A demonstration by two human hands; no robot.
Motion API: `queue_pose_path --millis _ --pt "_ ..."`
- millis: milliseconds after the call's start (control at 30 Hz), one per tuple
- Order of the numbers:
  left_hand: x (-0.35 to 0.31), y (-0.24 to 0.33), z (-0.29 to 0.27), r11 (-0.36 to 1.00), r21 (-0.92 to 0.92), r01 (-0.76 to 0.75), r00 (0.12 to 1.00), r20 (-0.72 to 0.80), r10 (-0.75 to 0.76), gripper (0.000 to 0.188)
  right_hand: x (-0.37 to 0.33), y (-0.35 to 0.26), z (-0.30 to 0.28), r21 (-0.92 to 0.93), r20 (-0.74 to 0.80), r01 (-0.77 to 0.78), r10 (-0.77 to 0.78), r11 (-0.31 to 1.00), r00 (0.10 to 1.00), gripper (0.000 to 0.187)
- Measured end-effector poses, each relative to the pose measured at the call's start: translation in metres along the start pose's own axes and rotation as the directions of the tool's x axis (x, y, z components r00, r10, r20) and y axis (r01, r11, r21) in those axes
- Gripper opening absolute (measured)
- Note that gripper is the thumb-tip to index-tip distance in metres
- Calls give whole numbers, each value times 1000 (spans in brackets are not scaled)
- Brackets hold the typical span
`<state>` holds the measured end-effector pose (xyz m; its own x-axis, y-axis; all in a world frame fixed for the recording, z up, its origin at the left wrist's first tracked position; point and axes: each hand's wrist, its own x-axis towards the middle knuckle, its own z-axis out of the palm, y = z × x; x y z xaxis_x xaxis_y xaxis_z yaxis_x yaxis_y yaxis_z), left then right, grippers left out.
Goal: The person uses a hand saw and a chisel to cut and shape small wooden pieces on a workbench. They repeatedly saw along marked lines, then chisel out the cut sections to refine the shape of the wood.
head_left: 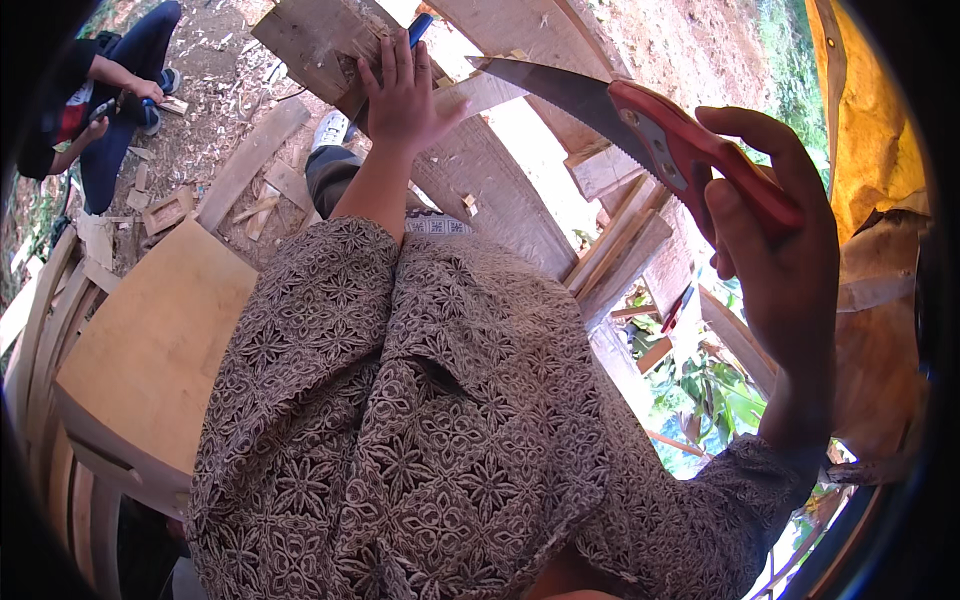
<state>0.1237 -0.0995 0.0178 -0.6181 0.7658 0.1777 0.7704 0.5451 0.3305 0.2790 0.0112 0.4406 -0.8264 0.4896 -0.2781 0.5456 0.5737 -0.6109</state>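
Observation:
My right hand [780,250] is closed around the red handle of a curved folding saw [690,150]. The saw is raised at the right, and its dark toothed blade slants up to the left. The tip of the blade ends over a pale strip of wood [487,95]. My left hand [400,108] lies with fingers stretched on a thick wooden board [320,45], its thumb reaching toward the pale strip. Beside its fingertips is a blue cylindrical piece [421,28], mostly hidden. Whether the blade touches the strip, I cannot tell.
A large wooden plank [490,190] runs under my work, with more boards to its right. A smooth wooden panel [155,350] stands at my left. Another person [110,95] crouches at the far left, holding a tool. A yellow sheet [875,120] hangs at the right.

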Motion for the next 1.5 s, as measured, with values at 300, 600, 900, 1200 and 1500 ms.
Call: queue_pose_path --millis 300,600,900,1200,1500 --pt "4 5 -6 986 166 31 980 189 -63 114 72 -31 11 20 225 -93 86 996 971 35" --pt "7 5 -7 995 85 45 982 181 -60 115 174 -22 51 92 316 -113 79 989 945 28" --pt "7 9 -11 988 145 62 965 243 -96 117 240 124 158 167 -8 -1 2 986 1000 31" --pt "10 12 -22 983 175 62 969 224 -102 116 236 154 221 49 -32 -11 13 999 999 46" --pt "8 14 -19 985 158 77 974 198 -108 115 216 194 217 235 -65 142 -131 962 989 31"
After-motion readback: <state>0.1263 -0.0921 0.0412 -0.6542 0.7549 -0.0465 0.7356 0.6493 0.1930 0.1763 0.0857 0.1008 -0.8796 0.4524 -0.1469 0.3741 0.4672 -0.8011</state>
